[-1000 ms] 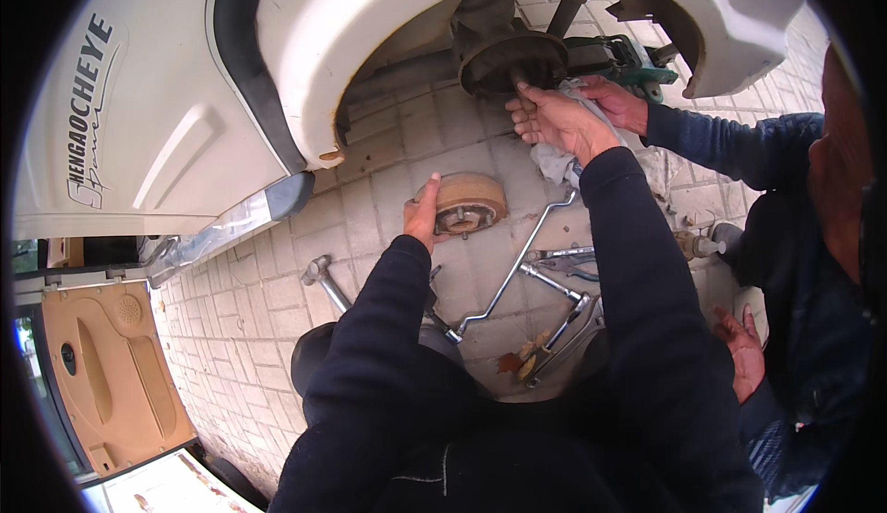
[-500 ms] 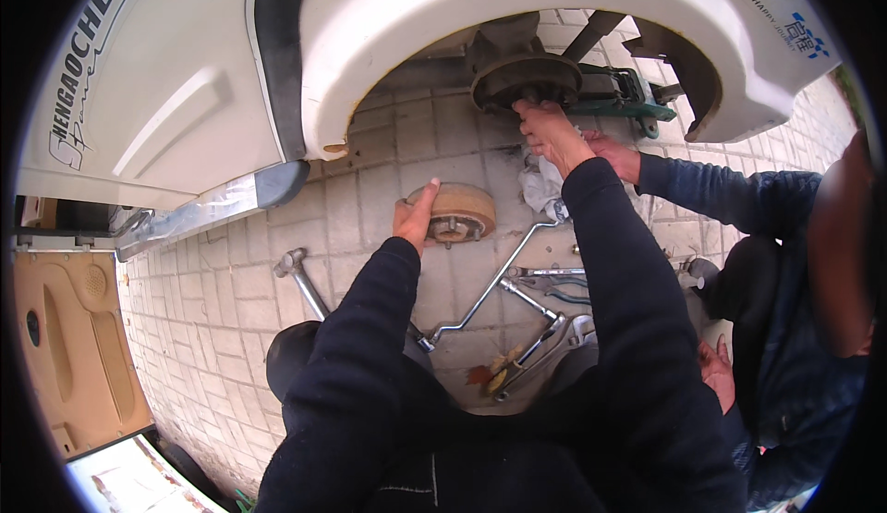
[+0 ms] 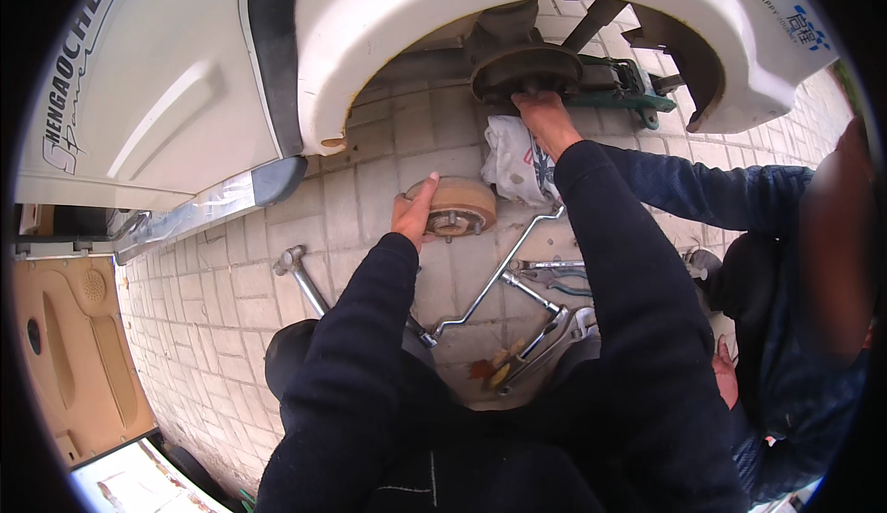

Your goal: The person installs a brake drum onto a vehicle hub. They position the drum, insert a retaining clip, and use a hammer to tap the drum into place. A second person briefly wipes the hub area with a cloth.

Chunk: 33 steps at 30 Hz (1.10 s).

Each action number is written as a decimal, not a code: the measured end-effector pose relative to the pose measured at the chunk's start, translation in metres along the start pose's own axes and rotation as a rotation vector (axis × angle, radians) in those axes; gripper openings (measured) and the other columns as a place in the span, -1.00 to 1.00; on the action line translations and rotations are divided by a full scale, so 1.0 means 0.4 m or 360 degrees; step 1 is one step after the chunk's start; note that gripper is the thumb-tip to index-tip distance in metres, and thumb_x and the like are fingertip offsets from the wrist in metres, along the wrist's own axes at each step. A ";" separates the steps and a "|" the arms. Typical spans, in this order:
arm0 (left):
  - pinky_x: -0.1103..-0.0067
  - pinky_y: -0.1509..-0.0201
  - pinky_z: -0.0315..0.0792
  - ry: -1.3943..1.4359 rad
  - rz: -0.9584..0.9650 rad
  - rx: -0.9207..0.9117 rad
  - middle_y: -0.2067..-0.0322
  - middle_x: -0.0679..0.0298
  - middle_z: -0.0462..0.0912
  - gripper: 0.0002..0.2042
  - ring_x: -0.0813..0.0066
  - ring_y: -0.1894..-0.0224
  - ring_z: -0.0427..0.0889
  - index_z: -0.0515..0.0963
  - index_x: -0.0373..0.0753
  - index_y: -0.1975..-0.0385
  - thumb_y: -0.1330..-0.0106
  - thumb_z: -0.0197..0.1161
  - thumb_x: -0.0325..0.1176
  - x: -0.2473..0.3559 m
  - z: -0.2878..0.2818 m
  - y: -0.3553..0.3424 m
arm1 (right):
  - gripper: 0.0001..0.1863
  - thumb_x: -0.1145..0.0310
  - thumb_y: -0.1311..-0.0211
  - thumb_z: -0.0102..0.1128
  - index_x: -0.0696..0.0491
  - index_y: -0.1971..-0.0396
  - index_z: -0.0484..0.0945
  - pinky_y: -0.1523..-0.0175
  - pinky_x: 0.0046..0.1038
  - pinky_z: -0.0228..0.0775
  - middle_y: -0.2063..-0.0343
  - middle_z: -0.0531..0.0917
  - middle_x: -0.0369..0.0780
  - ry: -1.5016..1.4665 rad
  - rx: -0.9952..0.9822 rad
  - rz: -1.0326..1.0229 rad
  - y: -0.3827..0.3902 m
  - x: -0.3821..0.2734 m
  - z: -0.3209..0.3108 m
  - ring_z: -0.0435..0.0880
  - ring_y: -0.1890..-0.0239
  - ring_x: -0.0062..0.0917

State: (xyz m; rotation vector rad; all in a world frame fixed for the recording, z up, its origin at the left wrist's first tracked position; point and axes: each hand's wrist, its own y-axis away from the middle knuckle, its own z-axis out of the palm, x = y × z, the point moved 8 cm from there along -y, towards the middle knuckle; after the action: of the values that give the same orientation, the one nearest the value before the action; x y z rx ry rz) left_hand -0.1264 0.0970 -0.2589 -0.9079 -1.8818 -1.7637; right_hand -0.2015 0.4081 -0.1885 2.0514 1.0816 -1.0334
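Observation:
My left hand (image 3: pixel 413 212) grips the left side of a rusty round brake drum (image 3: pixel 469 197), thumb on top, with its studded hub face turned toward me. My right hand (image 3: pixel 552 125) reaches under the wheel arch, its fingers closed at the centre of the dark brake assembly (image 3: pixel 504 77) on the axle. What those fingertips hold is hidden. Just below that hand, a white plastic bag (image 3: pixel 508 162) hangs or lies crumpled. A co-worker's sleeve (image 3: pixel 711 189) reaches in from the right and passes behind my right forearm; the hand at its end is hidden.
A white vehicle fender (image 3: pixel 370 14) arches overhead, with a green jack (image 3: pixel 619 88) beyond the axle. On the paving lie a hammer (image 3: pixel 300 277), a cranked lug wrench (image 3: pixel 490 287), pliers (image 3: pixel 565 282) and an adjustable wrench (image 3: pixel 582 323). A person crouches close at my right.
The white plastic bag has shifted left and spread out below my right hand. The co-worker's hand near my right wrist has gone out of sight. My left hand stays on the brake drum.

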 end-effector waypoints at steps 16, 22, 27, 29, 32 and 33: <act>0.01 -0.26 0.41 -0.0207 -0.0081 -0.0014 -0.29 0.09 0.46 -0.02 0.10 -0.27 0.49 0.34 -0.16 -0.39 -0.17 0.14 0.55 -0.014 -0.015 -0.023 | -0.47 0.13 -0.32 0.24 0.31 -0.02 0.41 -0.13 -0.08 0.41 0.15 0.64 0.16 -0.0282 0.0345 0.0619 0.494 0.096 0.133 0.64 0.06 0.06; -0.01 -0.28 0.38 -0.0224 -0.0074 -0.0089 -0.28 0.10 0.48 -0.03 0.10 -0.29 0.48 0.35 -0.14 -0.39 -0.18 0.10 0.57 -0.015 -0.012 -0.019 | -0.34 -0.06 -0.47 0.02 0.34 -0.11 0.39 -0.21 -0.03 0.34 0.00 0.57 0.26 -0.0263 0.0231 0.0587 0.522 0.224 0.201 0.55 -0.11 0.16; -0.01 -0.31 0.36 -0.0217 -0.0131 -0.0056 -0.30 0.10 0.48 -0.03 0.08 -0.31 0.48 0.35 -0.13 -0.40 -0.18 0.10 0.57 -0.024 -0.022 -0.027 | -0.27 -0.17 -0.54 -0.25 0.29 -0.16 0.40 -0.27 0.03 0.29 -0.12 0.49 0.31 -0.0183 0.0015 0.0728 0.516 0.234 0.256 0.50 -0.16 0.22; -0.01 -0.32 0.36 -0.0226 -0.0110 -0.0076 -0.30 0.09 0.47 -0.03 0.08 -0.32 0.47 0.34 -0.13 -0.40 -0.19 0.09 0.57 -0.024 -0.020 -0.030 | -0.27 -0.18 -0.54 -0.27 0.27 -0.17 0.40 -0.29 0.04 0.28 -0.13 0.48 0.30 -0.0255 0.0049 0.0754 0.524 0.230 0.256 0.49 -0.17 0.22; -0.01 -0.32 0.36 -0.0231 -0.0101 -0.0064 -0.30 0.08 0.47 -0.03 0.07 -0.31 0.48 0.34 -0.13 -0.41 -0.20 0.08 0.57 -0.024 -0.022 -0.033 | -0.31 -0.16 -0.54 -0.22 0.26 -0.11 0.45 -0.24 0.05 0.33 -0.07 0.52 0.27 -0.0269 0.0146 0.0763 0.527 0.223 0.252 0.53 -0.12 0.20; -0.01 -0.32 0.36 -0.0233 -0.0104 -0.0069 -0.30 0.08 0.47 -0.03 0.07 -0.30 0.49 0.34 -0.13 -0.41 -0.20 0.08 0.56 -0.025 -0.020 -0.034 | -0.33 -0.14 -0.54 -0.19 0.26 -0.08 0.48 -0.22 0.05 0.36 -0.03 0.54 0.25 -0.0252 0.0196 0.0764 0.527 0.223 0.247 0.55 -0.10 0.19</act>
State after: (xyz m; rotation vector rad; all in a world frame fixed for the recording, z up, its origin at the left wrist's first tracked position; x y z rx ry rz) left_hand -0.1296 0.0874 -0.2746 -1.0277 -1.9919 -1.8274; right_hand -0.0231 0.2631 -0.2852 2.1352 0.4197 -1.0046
